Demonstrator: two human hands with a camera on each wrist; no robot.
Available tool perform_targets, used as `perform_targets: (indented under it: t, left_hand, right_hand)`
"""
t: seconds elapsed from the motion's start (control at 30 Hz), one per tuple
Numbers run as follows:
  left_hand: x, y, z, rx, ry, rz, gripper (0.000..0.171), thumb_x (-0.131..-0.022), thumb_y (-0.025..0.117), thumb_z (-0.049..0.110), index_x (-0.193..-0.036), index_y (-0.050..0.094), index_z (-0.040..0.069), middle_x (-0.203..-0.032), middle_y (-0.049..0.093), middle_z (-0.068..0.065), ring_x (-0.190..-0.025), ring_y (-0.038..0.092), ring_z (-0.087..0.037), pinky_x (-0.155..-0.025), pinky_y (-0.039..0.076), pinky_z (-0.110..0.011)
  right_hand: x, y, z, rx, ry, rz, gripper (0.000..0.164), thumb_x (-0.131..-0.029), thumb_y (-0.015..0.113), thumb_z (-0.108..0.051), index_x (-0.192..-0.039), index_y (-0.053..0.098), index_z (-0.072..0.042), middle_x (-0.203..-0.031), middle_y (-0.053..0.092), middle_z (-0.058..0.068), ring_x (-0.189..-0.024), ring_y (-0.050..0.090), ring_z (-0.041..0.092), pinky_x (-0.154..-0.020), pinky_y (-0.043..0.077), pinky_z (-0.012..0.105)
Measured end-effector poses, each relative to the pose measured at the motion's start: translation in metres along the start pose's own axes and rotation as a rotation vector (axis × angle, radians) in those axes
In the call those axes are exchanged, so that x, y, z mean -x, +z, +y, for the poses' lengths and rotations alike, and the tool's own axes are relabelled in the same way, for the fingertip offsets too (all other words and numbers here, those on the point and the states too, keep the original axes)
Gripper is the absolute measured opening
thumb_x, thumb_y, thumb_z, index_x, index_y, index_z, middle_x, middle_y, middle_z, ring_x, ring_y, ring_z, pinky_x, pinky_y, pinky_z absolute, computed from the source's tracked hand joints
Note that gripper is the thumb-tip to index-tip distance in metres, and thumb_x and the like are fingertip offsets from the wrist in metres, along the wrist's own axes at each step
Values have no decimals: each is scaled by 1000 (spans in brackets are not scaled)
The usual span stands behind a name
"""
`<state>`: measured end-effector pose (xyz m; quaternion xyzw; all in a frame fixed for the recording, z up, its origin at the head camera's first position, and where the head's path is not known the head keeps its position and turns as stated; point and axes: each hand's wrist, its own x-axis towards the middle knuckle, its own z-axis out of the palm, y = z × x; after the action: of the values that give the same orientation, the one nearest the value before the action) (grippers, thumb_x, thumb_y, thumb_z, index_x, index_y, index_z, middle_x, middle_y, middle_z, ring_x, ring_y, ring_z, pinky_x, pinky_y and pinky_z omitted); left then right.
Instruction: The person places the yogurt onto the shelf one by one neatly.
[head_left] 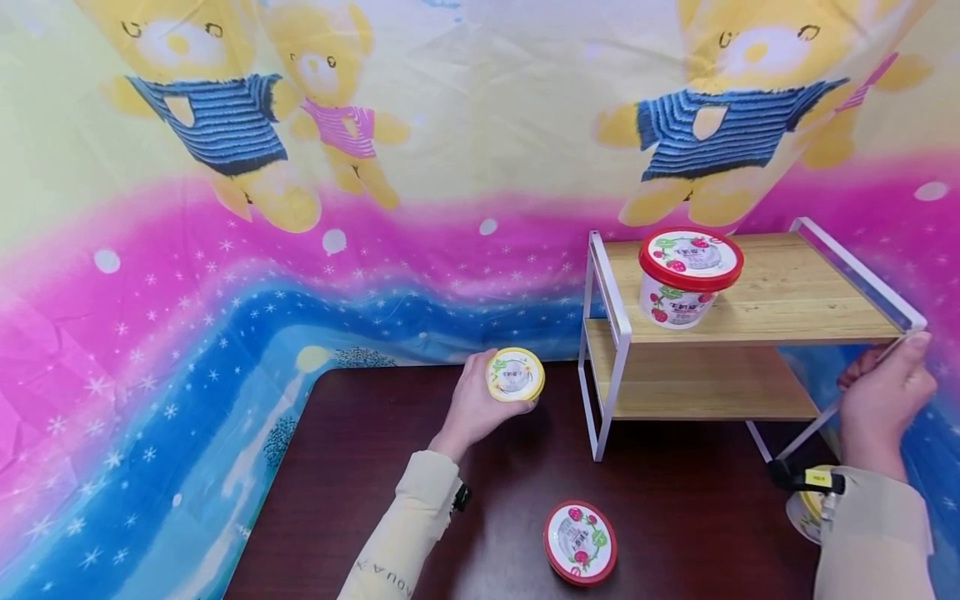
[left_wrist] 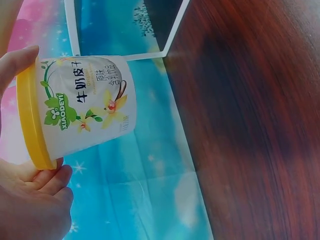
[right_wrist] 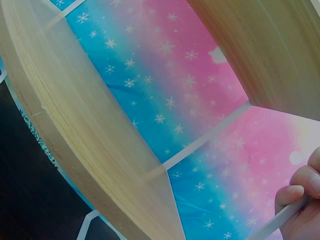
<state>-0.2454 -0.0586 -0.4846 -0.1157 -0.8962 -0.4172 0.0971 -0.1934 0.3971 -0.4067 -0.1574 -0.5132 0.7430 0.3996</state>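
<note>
My left hand [head_left: 476, 400] grips a small white tub with a yellow lid [head_left: 516, 375], thumb and fingers around the lid's rim. In the left wrist view the tub [left_wrist: 92, 105] shows a green leaf and yellow flowers, and its base hangs clear of the dark tabletop. At the right, my right hand [head_left: 885, 400] holds the white metal side post of a two-tier wooden shelf [head_left: 810, 292]. The right wrist view shows curled fingers [right_wrist: 292, 192] around that post. On the upper board stands a larger red-lidded tub [head_left: 686, 279] with strawberry pictures.
A red-lidded tub [head_left: 580, 542] sits on the dark wooden table [head_left: 337, 475] near the front. Another yellow-lidded tub [head_left: 806, 517] is partly hidden behind the right wrist. The lower board [head_left: 705, 383] carries nothing visible. A bear-printed cloth [head_left: 450, 275] hangs behind.
</note>
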Motion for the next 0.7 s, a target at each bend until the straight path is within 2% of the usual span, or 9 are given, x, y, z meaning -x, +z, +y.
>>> perform_targets:
  t: [0.7]
  left_hand:
    - [8,3,17,27,50,-18,101,-55,85,54,-136,40,14,-119,44,10,-102,46,-7,-83,47,-32]
  right_hand:
    - [0,1,0,6,11,8,57,-96,41,-43,-62,37,2,-49,32,8,-37,24,17,-36,20,25]
